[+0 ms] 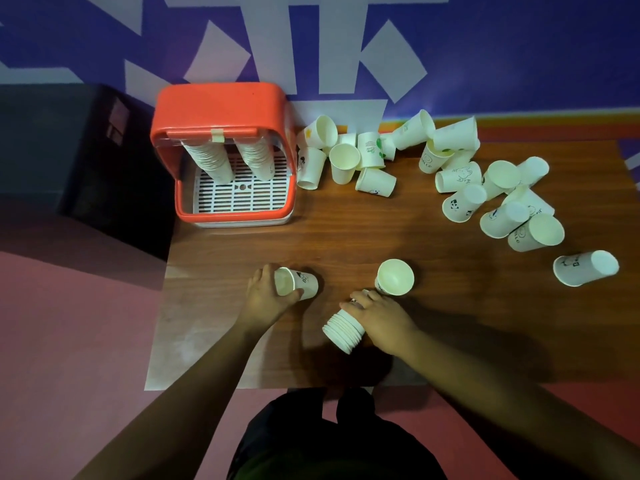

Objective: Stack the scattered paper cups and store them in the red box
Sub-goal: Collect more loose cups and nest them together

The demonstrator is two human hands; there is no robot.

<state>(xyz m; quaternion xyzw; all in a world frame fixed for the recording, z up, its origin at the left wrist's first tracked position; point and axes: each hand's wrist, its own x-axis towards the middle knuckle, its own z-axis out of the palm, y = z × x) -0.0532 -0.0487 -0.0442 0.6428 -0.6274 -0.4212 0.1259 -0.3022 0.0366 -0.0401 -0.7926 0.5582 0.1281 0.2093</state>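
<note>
From the head view we are mid-stacking: the right hand (382, 322) is wrapped around a nested stack of cups (343, 331) lying on the wooden table (346, 230), and the left hand (266, 297) is closed on a single cup (298, 284) tipped on its side. The red box (221, 109) at the table's far left already holds two stacks, while many loose cups (502, 202) lie along the far and right side. We judge the next move calls for aligning the single cup with the stack's open end and nesting it.

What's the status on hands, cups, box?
Left hand shut on single cup; right hand shut on nested cup stack. Red box open, two stacks inside. Many loose cups still scattered; nothing blocking.
</note>
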